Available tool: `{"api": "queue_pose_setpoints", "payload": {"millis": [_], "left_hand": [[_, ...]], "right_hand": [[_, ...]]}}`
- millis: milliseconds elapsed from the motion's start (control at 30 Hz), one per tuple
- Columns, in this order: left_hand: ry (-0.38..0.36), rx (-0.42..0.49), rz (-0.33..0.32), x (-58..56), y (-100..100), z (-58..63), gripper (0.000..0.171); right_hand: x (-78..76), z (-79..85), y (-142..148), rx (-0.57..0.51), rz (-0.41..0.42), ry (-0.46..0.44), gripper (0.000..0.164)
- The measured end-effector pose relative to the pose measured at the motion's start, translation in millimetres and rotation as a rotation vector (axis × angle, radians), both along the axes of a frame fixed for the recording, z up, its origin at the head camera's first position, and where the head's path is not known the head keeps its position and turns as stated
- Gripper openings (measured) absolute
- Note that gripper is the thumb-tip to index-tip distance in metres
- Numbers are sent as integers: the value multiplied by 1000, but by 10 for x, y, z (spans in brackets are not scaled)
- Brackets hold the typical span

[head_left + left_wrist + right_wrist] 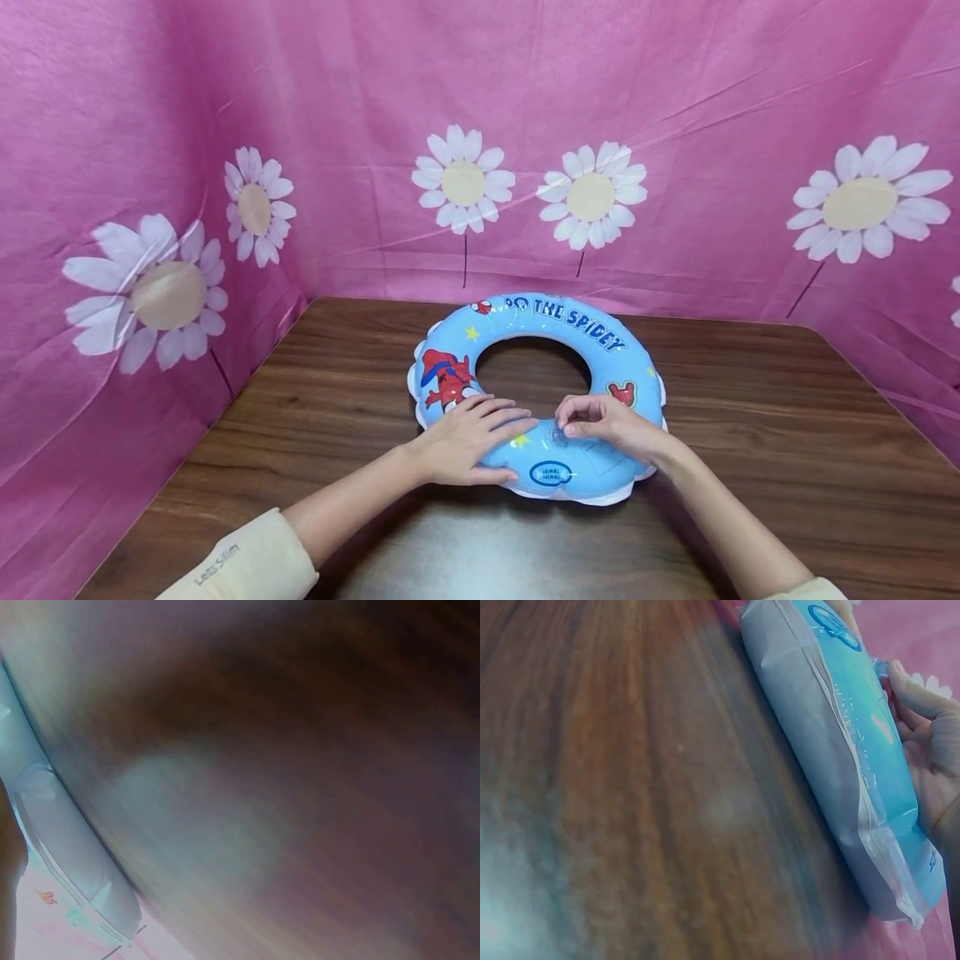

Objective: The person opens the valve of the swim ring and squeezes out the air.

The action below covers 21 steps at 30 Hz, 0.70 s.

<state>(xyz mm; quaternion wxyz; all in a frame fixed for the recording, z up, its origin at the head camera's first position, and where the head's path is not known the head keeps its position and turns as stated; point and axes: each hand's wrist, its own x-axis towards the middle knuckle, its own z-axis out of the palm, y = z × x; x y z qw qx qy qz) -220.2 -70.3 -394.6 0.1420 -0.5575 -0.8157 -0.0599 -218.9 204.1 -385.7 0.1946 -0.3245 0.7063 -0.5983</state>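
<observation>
Swim ring [600, 477]: apparently working clear valve [557, 433] pinched in right hand [613, 425], left hand [467, 439] resting atop, fingers apart; likely needs steadying next.

Inflatable, light-blue, glossy plastic ring [626, 365]: upper face, far side from left grip [472, 437] and right grip [609, 425], marked "DO THE SPIDEY" in dark-blue capitals [566, 322]; first letter indistinct. Near side, between both grips: dark-blue oval label [551, 474], inverted text illegible. Cream fabric sleeve [251, 560] behind left grip: apparently "Lets Slim".
</observation>
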Motion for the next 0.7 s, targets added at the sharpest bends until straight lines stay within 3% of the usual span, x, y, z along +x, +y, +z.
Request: {"api": "queue_pose_setpoints", "payload": {"millis": [167,433,700], "left_hand": [[-1,10,-9,-11,-2,1,68],[-21,57,-23,-24,9,-12,67],[-47,82,-15,-18,18,-3,64]], "right_hand": [[-3,-43,4,-19,-12,61,8],[-29,-84,14,-94,44,88,8],[5,-110,12,-142,-8,117,10]]}}
